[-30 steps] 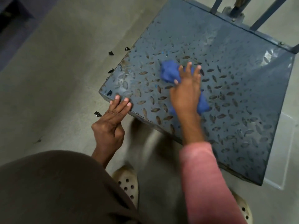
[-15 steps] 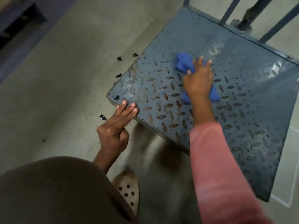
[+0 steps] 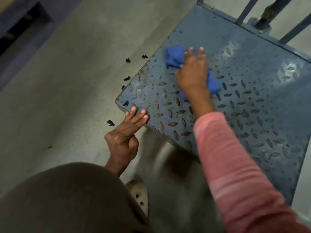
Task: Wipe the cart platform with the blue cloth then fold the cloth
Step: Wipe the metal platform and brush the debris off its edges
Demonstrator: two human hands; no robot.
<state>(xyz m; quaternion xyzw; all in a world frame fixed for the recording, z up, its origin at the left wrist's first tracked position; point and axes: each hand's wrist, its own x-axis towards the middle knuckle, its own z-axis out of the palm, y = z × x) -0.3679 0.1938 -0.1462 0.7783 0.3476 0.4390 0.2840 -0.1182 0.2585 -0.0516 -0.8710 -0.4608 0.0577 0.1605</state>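
Observation:
The blue-grey cart platform (image 3: 252, 105) with a raised diamond tread fills the right of the view. A bunched blue cloth (image 3: 175, 57) lies on its left part. My right hand (image 3: 192, 73) presses flat on the cloth with fingers stretched forward, covering its middle; cloth shows at both ends of the hand. My left hand (image 3: 125, 133) rests straight fingertips on the platform's near left corner, thumb tucked below the edge.
Upright blue handle bars (image 3: 245, 10) rise at the platform's far edge. Small black fragments (image 3: 110, 122) lie on the concrete floor left of the cart. A perforated beige shoe (image 3: 138, 195) stands below the near edge. A dark shelf unit (image 3: 20, 27) stands at the far left.
My right hand has pushed the cloth farther up the platform, away from the near edge and toward the far left. The left hand stays on the same corner.

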